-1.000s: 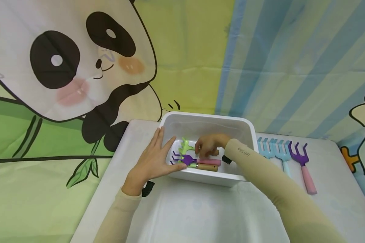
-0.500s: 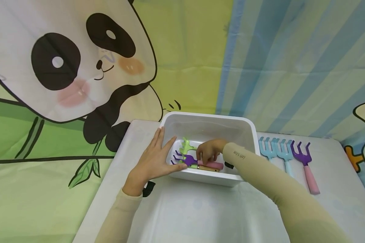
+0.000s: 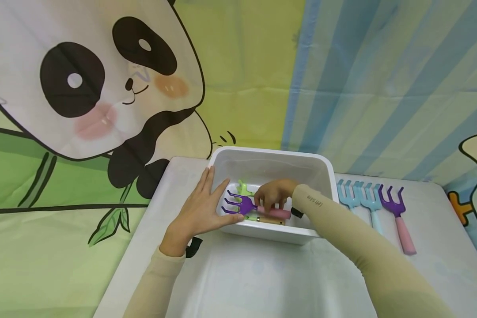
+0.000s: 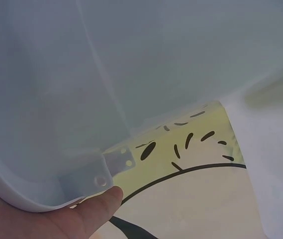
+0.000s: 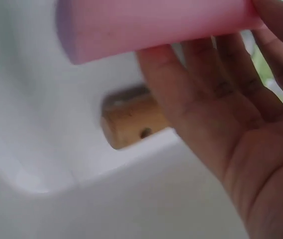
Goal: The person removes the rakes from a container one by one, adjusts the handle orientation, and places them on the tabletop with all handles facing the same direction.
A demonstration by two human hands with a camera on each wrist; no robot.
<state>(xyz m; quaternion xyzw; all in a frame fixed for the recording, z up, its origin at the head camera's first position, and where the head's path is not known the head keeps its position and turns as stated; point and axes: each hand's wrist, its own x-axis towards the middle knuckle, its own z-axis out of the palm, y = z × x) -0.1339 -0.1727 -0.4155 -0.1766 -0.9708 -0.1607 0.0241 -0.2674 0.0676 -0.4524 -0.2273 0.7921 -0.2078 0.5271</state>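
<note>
Inside the white plastic bin (image 3: pixel 270 154), my right hand (image 3: pixel 273 194) pinches the pink handle (image 5: pixel 156 25) of a hand rake with purple tines (image 3: pixel 241 205). The right wrist view shows that handle raised above a wooden handle (image 5: pixel 131 119) lying in the bin. Under the purple rake lies that wooden-handled tool (image 3: pixel 271 220), its green part mostly covered. A light green rake (image 3: pixel 244 189) lies farther back, its handle hidden behind my right hand. My left hand (image 3: pixel 200 210) rests spread on the bin's left rim, with a finger against the outer wall in the left wrist view.
Right of the bin, two light blue rakes (image 3: pixel 349 194) (image 3: pixel 369 198) and another purple rake with a pink handle (image 3: pixel 397 218) lie side by side on the white table (image 3: pixel 258 278). A printed panda curtain (image 3: pixel 238 75) hangs directly behind the table.
My right hand has closed on the pink handle and lifted the purple rake a little off the tools beneath. My left hand has stayed on the rim.
</note>
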